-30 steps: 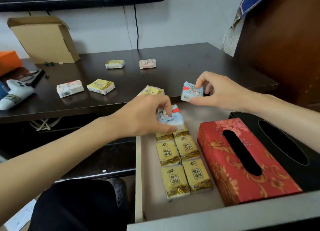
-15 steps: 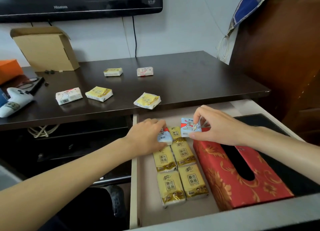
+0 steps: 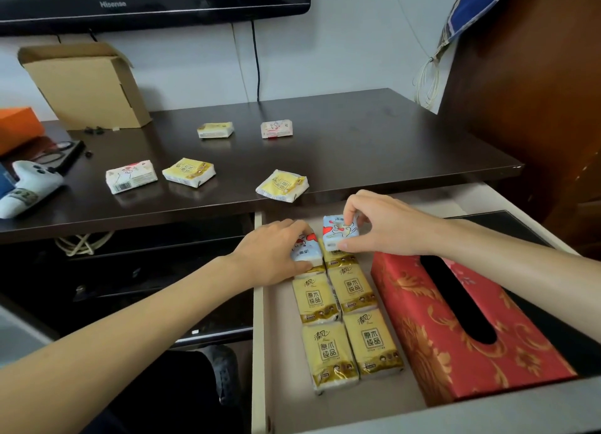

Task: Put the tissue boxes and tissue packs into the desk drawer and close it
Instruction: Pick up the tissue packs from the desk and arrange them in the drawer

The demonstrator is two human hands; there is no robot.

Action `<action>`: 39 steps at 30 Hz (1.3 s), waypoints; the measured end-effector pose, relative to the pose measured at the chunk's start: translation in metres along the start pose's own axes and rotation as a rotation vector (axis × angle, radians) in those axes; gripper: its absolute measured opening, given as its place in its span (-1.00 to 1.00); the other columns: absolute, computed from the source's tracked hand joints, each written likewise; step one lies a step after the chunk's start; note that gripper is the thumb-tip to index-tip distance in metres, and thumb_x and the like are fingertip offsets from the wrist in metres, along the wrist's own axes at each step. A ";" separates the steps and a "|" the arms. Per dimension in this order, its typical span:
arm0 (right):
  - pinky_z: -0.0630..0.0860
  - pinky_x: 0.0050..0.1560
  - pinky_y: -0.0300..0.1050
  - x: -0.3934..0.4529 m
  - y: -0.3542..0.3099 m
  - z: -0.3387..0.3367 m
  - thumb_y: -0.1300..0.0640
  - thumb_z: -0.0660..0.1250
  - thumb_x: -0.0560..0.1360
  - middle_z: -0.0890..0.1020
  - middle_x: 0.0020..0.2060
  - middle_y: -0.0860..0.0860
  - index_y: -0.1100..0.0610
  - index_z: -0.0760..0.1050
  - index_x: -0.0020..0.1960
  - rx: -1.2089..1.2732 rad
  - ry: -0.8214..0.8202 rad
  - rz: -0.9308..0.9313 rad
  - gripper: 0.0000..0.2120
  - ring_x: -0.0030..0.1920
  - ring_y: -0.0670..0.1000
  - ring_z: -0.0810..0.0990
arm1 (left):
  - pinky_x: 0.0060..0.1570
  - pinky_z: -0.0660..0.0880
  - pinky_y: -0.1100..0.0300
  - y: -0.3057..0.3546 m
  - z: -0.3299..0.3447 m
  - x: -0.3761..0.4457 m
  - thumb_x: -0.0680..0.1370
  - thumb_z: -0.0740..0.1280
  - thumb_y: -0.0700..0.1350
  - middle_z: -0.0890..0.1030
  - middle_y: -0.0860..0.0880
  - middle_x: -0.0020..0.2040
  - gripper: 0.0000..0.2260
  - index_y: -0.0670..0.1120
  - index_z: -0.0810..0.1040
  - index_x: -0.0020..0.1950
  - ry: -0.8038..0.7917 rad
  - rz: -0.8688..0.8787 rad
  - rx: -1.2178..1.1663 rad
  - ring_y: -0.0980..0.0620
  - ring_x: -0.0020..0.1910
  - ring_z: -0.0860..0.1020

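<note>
The desk drawer (image 3: 283, 362) is pulled out. Inside lie several gold tissue packs (image 3: 351, 333) in two rows, a red patterned tissue box (image 3: 422, 336) and a black tissue box (image 3: 520, 228) to its right. My left hand (image 3: 273, 254) grips a pale blue tissue pack (image 3: 305, 251) at the back of the left row. My right hand (image 3: 387, 225) pinches a second pale blue pack (image 3: 338, 235) just over the right row. Several more packs lie on the dark desk top: yellow ones (image 3: 282, 185) (image 3: 188, 172) (image 3: 215, 130) and white ones (image 3: 131, 176) (image 3: 276, 128).
On the desk's left are an open cardboard box (image 3: 87, 85), an orange box (image 3: 18, 128) and a white game controller (image 3: 31, 186). A television (image 3: 153, 1) hangs on the wall. A brown wooden cabinet (image 3: 533, 102) stands close on the right.
Both hands have come down from above the desk edge into the drawer, carrying the two blue packs to the far end of the gold rows.
</note>
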State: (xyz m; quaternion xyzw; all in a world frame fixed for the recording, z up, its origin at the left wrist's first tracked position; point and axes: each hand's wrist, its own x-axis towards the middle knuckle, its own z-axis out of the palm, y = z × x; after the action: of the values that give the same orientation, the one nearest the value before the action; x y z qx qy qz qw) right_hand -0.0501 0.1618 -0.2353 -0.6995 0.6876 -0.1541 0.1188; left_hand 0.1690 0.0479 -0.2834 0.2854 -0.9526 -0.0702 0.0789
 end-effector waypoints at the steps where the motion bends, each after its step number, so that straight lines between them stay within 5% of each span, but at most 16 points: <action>1: 0.54 -0.10 -0.11 0.004 0.000 0.003 -0.26 0.51 0.40 0.50 0.04 -0.19 -0.14 0.43 -0.02 -0.002 -0.007 0.010 -0.65 0.04 -0.13 0.51 | -0.15 0.41 0.25 0.000 0.000 0.000 0.43 0.41 0.26 0.54 0.11 0.19 -0.47 0.13 0.36 0.31 0.008 0.005 -0.001 0.14 0.05 0.51; 7: 0.44 -0.13 -0.15 0.014 0.006 0.017 -0.12 0.59 0.34 0.49 0.05 -0.15 -0.10 0.44 0.06 0.003 -0.068 0.095 -0.57 0.00 -0.12 0.49 | 0.02 0.48 0.18 -0.001 0.003 -0.001 0.42 0.43 0.25 0.55 0.07 0.21 -0.38 0.03 0.40 0.39 0.043 0.019 -0.011 0.10 0.13 0.51; 11: 0.59 0.07 -0.04 0.017 0.004 0.019 -0.01 0.65 0.31 0.55 0.13 -0.10 -0.04 0.44 0.19 0.043 -0.095 0.095 -0.43 0.13 -0.05 0.56 | 0.03 0.44 0.19 -0.002 0.004 0.000 0.42 0.42 0.26 0.55 0.07 0.21 -0.39 0.03 0.42 0.38 0.055 0.029 -0.006 0.10 0.14 0.51; 23: 0.57 0.13 -0.06 0.017 -0.004 0.022 -0.10 0.64 0.30 0.57 0.19 -0.12 -0.03 0.46 0.29 -0.010 -0.114 0.067 -0.35 0.15 -0.08 0.54 | 0.10 0.44 0.14 0.003 0.001 -0.002 0.39 0.44 0.25 0.54 0.05 0.23 -0.36 0.02 0.42 0.39 0.033 0.010 0.007 0.07 0.17 0.51; 28: 0.54 0.11 -0.04 0.011 -0.010 0.015 -0.15 0.60 0.31 0.52 0.14 -0.15 -0.07 0.50 0.28 -0.042 -0.102 0.042 -0.40 0.11 -0.08 0.52 | 0.24 0.43 0.08 0.011 -0.014 -0.005 0.41 0.45 0.22 0.40 0.00 0.42 -0.30 0.00 0.35 0.47 -0.001 0.030 0.001 0.02 0.35 0.38; 33: 0.61 -0.03 -0.01 0.009 -0.018 -0.017 -0.05 0.44 0.44 0.71 -0.19 -0.18 -0.11 0.64 -0.13 0.158 0.175 0.011 -0.96 -0.21 -0.17 0.64 | 0.07 0.55 0.04 0.015 -0.059 -0.015 0.48 0.40 0.18 0.59 0.14 0.16 -0.56 0.08 0.50 0.31 0.045 0.032 -0.002 0.12 0.11 0.53; 39: 0.54 -0.20 -0.18 0.043 -0.032 -0.042 0.11 0.35 0.54 0.73 -0.33 -0.09 -0.04 0.66 -0.20 0.360 0.283 0.050 -0.81 -0.32 -0.08 0.70 | -0.10 0.57 0.10 -0.020 -0.121 -0.024 0.54 0.33 0.10 0.61 0.19 -0.15 -0.83 0.08 0.61 0.05 0.181 -0.125 -0.009 0.18 -0.14 0.58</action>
State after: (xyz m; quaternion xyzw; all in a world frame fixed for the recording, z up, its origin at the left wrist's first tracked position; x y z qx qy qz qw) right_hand -0.0358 0.1217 -0.1823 -0.6214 0.6758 -0.3678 0.1479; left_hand 0.2222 0.0343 -0.1712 0.3491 -0.9216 -0.0529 0.1613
